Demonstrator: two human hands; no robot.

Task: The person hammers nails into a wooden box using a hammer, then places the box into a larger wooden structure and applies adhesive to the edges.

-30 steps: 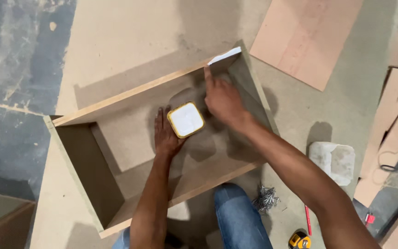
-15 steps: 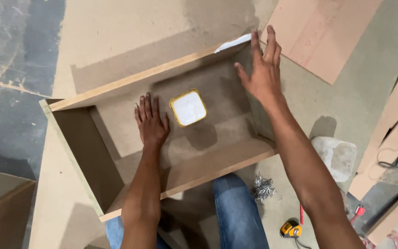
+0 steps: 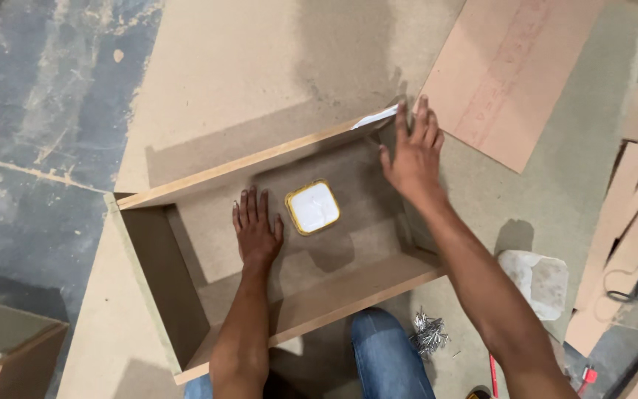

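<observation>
box walls (image 3: 158, 275) hem in; top open.

Head view: looks steeply down from above, near arm's length.
Centre: open box (image 3: 186, 295).
Bottom edge: wearer's knee (image 3: 389, 358).
Other views: none.

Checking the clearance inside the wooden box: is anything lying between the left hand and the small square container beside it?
Nothing visible: the left hand lies flat on the box floor, with bare board between it and the yellow-rimmed square container.

Box on the floor
A small tub (image 3: 312, 207) sits in the box (image 3: 186, 325); nails (image 3: 428, 334) lie right of it.
</observation>
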